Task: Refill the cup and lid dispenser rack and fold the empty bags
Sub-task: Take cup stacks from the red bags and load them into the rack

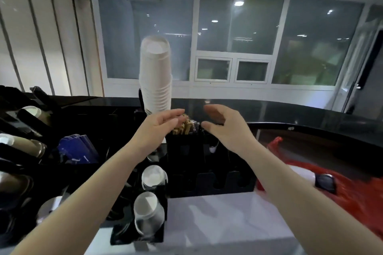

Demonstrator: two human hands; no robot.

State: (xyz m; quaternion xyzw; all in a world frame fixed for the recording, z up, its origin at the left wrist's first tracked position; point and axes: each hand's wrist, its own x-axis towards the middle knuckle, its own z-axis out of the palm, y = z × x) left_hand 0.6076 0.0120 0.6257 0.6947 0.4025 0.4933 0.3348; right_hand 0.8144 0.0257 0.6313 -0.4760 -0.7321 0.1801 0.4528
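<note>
Left hand (160,125) fingers straight, holding nothing, right hand (222,125) wide and empty, gold sticks (183,127) between them in black rack (192,157), white cup stack (155,76) just beyond left hand, red bag (352,190) right of right forearm on counter (217,219).

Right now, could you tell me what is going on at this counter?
A person is restocking a black dispenser rack. Both hands reach over a compartment of gold-wrapped sticks: the left hand touches them, while the right hand hovers open beside them. A tall stack of white paper cups stands behind, and a red plastic bag lies to the right.
</note>
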